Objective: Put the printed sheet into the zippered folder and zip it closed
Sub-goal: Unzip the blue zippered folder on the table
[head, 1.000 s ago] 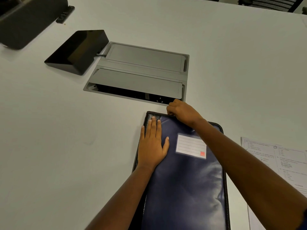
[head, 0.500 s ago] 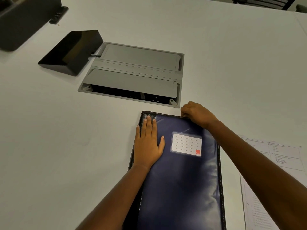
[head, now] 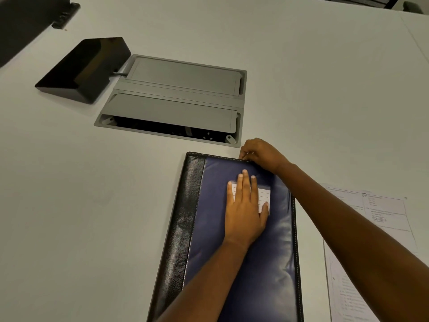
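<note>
Folder point(head: 267, 275), one, beside one sheet point(head: 383, 212); left hand point(head: 246, 212), right hand point(head: 260, 152) touching it.

A white table point(head: 301, 66) fills the view. Set flush into its top near the middle is a grey hatch point(head: 181, 89) with two flaps, the nearer one raised over a dark opening. Just left of it sits a black wedge-shaped device point(head: 81, 68), a thin cable point(head: 119, 73) running between them. A large dark object point(head: 23, 26) is cut off at the far left corner, with a small black piece point(head: 66, 15) beside it. Nearer, the zippered folder point(head: 209, 228) lies flat and closed — blue with a black spine strip — just short of the hatch. The printed sheet point(head: 390, 210) lies flat to its right.
</note>
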Tool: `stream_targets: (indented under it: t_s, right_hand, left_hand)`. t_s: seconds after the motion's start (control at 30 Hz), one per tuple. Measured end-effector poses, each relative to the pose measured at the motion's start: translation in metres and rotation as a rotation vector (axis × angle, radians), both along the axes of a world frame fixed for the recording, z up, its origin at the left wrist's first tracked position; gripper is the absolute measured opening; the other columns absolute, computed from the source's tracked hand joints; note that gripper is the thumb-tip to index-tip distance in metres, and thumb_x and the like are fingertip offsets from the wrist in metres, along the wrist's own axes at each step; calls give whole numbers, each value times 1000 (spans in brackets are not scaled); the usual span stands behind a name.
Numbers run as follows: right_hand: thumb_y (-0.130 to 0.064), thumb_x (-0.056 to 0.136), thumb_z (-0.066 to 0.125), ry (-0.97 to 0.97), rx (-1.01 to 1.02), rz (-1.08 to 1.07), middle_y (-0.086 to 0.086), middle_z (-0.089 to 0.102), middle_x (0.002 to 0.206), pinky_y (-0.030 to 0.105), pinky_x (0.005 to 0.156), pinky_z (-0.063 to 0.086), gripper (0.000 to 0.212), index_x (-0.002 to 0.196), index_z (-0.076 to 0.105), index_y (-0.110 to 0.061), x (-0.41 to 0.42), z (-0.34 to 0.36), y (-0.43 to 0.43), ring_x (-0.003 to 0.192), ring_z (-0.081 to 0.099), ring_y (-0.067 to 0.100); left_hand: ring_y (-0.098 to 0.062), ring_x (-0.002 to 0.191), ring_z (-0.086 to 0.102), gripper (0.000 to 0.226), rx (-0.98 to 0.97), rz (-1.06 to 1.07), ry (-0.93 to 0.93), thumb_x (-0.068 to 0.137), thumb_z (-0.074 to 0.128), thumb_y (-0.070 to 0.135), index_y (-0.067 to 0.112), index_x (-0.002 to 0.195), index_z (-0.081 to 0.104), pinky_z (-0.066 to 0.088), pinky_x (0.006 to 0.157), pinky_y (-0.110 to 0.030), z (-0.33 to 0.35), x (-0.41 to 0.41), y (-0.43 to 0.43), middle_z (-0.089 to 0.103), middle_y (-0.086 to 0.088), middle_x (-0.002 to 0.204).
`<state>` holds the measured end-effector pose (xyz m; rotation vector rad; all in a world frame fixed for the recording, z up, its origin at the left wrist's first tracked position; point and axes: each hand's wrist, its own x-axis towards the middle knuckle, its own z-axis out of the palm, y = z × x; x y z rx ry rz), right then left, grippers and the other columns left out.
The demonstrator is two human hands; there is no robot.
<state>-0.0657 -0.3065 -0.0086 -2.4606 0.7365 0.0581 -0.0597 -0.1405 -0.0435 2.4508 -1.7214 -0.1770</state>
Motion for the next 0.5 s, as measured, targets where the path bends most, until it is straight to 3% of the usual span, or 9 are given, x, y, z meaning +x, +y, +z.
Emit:
stream_targets:
  t_s: [0.3,0.4,0.5]
  right_hand:
    - [0,88,50,3,-62,-16,20,67,100,25,77,35,19,90,69,1,-28,-2,-14,95,51,28]
    - [2,87,50,-3,-41,-39,21,67,97,15,68,34,19,88,69,2,-40,-3,-19,87,49,21]
    - [5,85,52,-13,-20,-58,21,68,92,13,66,36,18,84,70,3,-52,-5,-26,85,54,25]
  left_hand:
    - [-26,127,51,66,-11,27,-5,81,29,44,6,131,52,43,101,-47,-2,2,2,51,-16,138]
    - [-26,127,51,66,-21,28,-14,80,30,44,6,130,51,43,101,-47,-1,2,3,51,-16,138]
    - [-26,126,51,66,-28,27,-19,80,31,44,6,130,52,43,100,-48,-1,2,3,52,-17,137]
